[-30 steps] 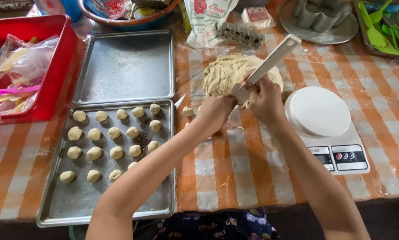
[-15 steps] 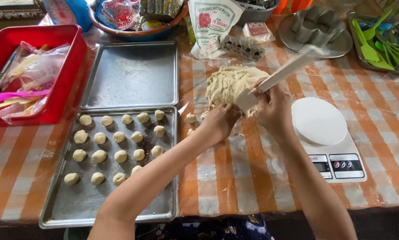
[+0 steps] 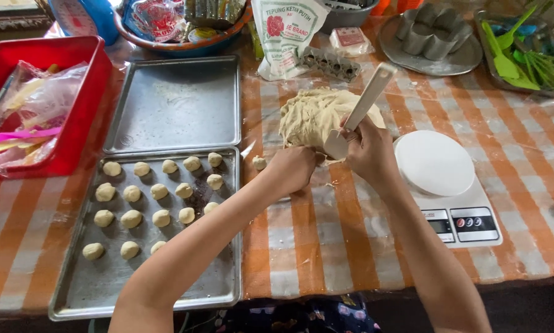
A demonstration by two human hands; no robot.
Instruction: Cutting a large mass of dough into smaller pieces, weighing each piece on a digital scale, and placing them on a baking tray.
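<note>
**Portioning dough from the main mass: handling and grip**

Cutting at the near edge of the dough mass point(image 3: 317, 117), the right hand point(image 3: 366, 151) is clenched around the lower handle of a white spatula point(image 3: 358, 111); its blade meets the dough just in front of the knuckles, the handle slanting up and away to the right. The left hand point(image 3: 292, 168) sits touching the same near edge, fingers curled under; whether it pinches a piece cannot be told, as the fingertips are hidden.

Dough judged soft, pliable and somewhat sticky; surface ragged; it should tear or cut readily and will deform under a firm squeeze; best taken at the loose near edge, in small portions, with light finger pressure. The mass itself looks heavy enough to stay put while cut.

Position: dough lies on the orange-checked tablecloth point(image 3: 326, 234), directly beyond both hands, between the empty tray point(image 3: 175, 102) and the white kitchen scale point(image 3: 443, 179); one stray ball point(image 3: 259, 163) lies just left of the left hand; rolled balls point(image 3: 160, 191) sit in rows on the near tray point(image 3: 110, 283).
</note>
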